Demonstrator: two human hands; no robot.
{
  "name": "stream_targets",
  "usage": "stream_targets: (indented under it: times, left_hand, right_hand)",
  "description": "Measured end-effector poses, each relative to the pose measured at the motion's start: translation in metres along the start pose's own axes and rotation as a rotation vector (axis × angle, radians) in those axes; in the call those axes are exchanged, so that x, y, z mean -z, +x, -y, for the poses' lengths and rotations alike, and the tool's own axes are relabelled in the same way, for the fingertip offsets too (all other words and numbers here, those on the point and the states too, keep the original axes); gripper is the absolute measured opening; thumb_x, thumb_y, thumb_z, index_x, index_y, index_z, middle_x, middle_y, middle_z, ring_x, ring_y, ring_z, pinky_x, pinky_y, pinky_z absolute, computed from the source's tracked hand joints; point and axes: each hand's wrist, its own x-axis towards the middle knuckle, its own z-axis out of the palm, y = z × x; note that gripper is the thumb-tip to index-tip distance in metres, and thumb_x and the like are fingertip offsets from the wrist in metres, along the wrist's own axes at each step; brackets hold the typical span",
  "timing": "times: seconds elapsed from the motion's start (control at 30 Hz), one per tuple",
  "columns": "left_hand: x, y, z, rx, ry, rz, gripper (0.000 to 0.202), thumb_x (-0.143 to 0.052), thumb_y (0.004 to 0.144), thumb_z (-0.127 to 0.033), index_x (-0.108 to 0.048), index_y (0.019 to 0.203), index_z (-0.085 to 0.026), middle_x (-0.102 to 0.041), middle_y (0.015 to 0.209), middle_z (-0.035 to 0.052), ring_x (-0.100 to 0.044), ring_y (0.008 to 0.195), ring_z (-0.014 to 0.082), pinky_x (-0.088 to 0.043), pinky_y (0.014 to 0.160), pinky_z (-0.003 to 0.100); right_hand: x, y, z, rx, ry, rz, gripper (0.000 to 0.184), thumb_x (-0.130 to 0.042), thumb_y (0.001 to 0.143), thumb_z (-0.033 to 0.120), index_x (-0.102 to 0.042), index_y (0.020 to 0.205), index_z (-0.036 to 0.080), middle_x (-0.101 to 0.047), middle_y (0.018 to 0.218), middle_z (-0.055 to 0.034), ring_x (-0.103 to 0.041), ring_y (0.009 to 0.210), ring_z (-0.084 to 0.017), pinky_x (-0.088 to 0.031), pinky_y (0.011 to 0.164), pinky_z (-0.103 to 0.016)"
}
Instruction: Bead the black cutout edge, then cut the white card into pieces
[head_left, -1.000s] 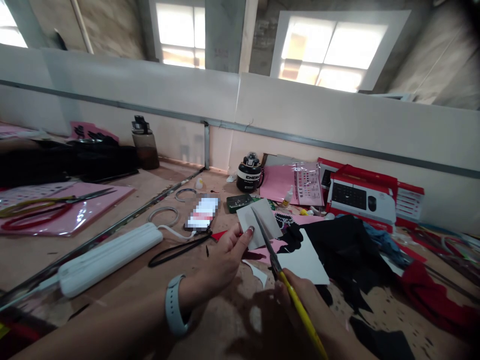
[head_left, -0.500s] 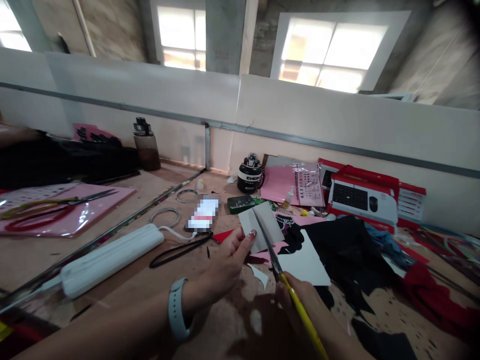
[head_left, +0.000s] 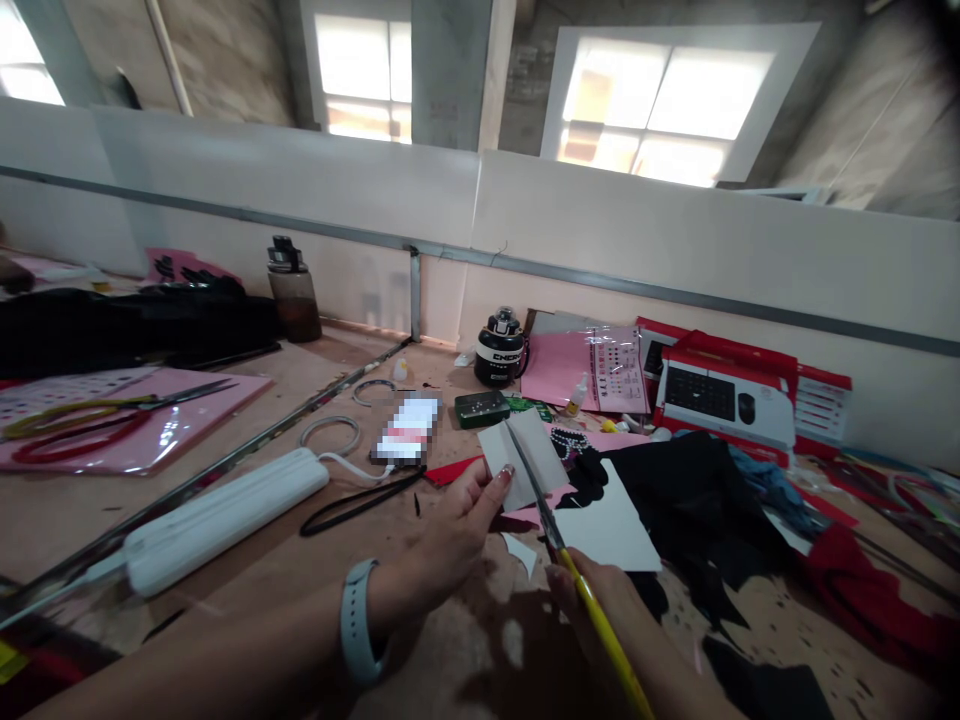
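Note:
My left hand (head_left: 456, 535) pinches a small white piece of paper (head_left: 522, 458) and holds it up above the desk. My right hand (head_left: 611, 605) grips yellow-handled scissors (head_left: 559, 550), whose blades run up across the middle of that paper. A pale watch band sits on my left wrist (head_left: 360, 635). Under the paper lie a larger white sheet (head_left: 611, 525), pink and red scraps, and black fabric (head_left: 690, 500).
A white power strip (head_left: 217, 520) and a phone (head_left: 409, 428) lie to the left. A black bottle (head_left: 499, 347), a keyboard box (head_left: 724, 395), pink sheets (head_left: 581, 365), a dark flask (head_left: 291, 288), metal rings and a second pair of scissors (head_left: 105, 405) crowd the desk.
The scissors and the paper have shifted only slightly; the blades sit a little lower on the paper. Both hands keep their grip.

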Motion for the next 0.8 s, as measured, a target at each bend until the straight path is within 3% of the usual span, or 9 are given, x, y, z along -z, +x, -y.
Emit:
stream_targets:
  times: [0.2,0.4,0.6,0.8]
  left_hand:
    - [0.005,0.004,0.009,-0.001,0.005,0.009,0.039,-0.065,0.084,-0.044,-0.060,0.113,-0.018,-0.069,0.108,0.0087,-0.065,0.098,0.0236,-0.057,0.079,0.036]
    - [0.007,0.008,0.014,0.035,-0.006,-0.020,0.041,-0.065,0.084,-0.044,-0.060,0.117,-0.020,-0.071,0.100,0.0065,-0.068,0.085,0.0210,-0.056,0.079,0.037]
    - [0.007,0.008,0.014,0.035,0.014,-0.044,0.033,-0.065,0.085,-0.040,-0.063,0.109,-0.018,-0.072,0.099,0.0065,-0.068,0.091,0.0213,-0.055,0.081,0.034]
    - [0.012,0.009,0.026,0.122,0.004,0.007,0.033,-0.064,0.085,-0.045,-0.061,0.107,-0.020,-0.071,0.095,0.0060,-0.069,0.079,0.0189,-0.055,0.070,0.031]
  right_hand:
    - [-0.004,0.001,-0.004,-0.007,0.057,-0.005,0.055,-0.031,0.090,0.065,-0.059,0.086,0.018,-0.070,0.082,-0.0094,-0.062,0.072,-0.024,-0.046,0.065,-0.030]
    - [-0.003,0.000,0.000,0.017,0.105,-0.014,0.067,-0.026,0.088,0.074,-0.062,0.083,0.018,-0.068,0.076,-0.0077,-0.058,0.067,-0.022,-0.043,0.061,-0.029]
    - [-0.008,0.004,-0.006,0.035,0.224,0.011,0.069,-0.028,0.088,0.075,-0.062,0.075,0.016,-0.062,0.068,-0.0046,-0.051,0.061,-0.017,-0.042,0.057,-0.026]
    - [-0.004,0.004,-0.002,-0.024,0.314,0.009,0.065,-0.034,0.085,0.076,-0.055,0.066,0.018,-0.050,0.050,0.0003,-0.047,0.047,-0.014,-0.040,0.046,-0.024]
